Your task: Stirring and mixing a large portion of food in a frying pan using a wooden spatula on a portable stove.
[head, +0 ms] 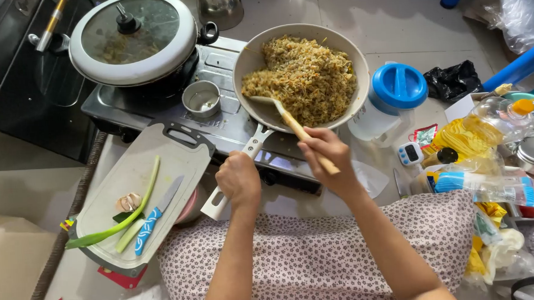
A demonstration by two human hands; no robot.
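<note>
The left hand (238, 179) is nearest the camera, its grip clenched round the white handle of the frying pan (300, 76), which sits on the gas stove (218, 119). The right hand (325, 151) grasps the wooden spatula (290, 122), its blade buried in the fried rice (304, 75). Piled full, the pan is likely heavy and front-weighted; holding the handle close to the bowl should steady it. The spatula looks stiff and light.
</note>
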